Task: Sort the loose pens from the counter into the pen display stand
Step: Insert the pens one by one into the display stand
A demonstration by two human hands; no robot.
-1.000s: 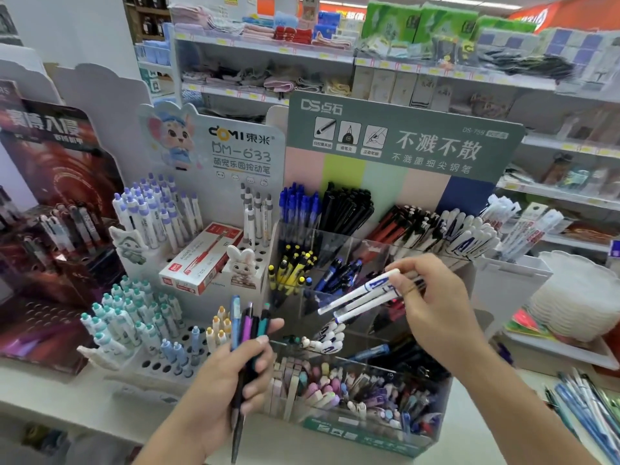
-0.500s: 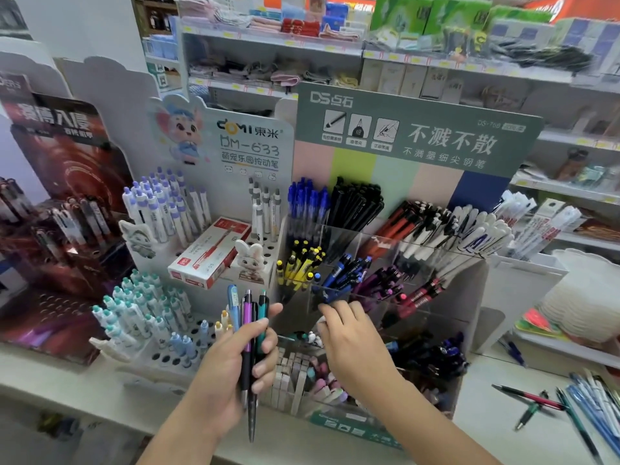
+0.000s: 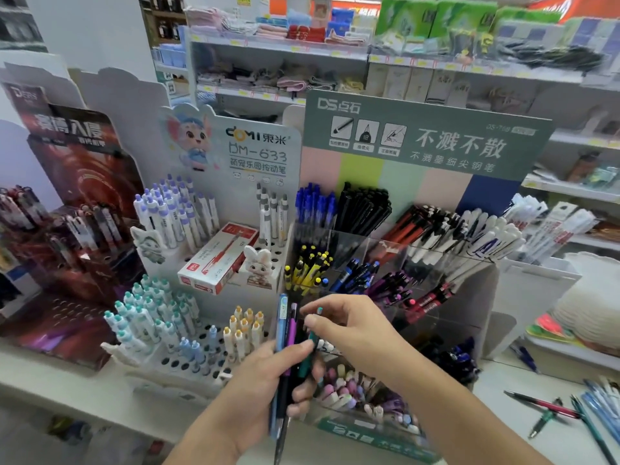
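My left hand (image 3: 258, 394) grips a bundle of pens (image 3: 284, 333) upright in front of the clear acrylic pen display stand (image 3: 432, 256): a blue one, a purple one, a black one and a teal one. My right hand (image 3: 355, 330) has reached across to the bundle and pinches the top of the teal pen (image 3: 313, 337) between thumb and fingers. The stand's compartments hold blue, black, yellow, red and white pens. More loose pens (image 3: 550, 407) lie on the white counter at the lower right.
A white peg-hole stand (image 3: 188, 360) with cartoon-topped pens and a red pen box (image 3: 218, 256) sits left of the acrylic stand. A dark red display (image 3: 67, 229) stands at far left. A white stack (image 3: 590, 297) sits at right. Store shelves fill the background.
My right hand dropped the white-and-blue pens into the stand, then came down and left to the bundle in my left hand, where it now pinches the teal pen.
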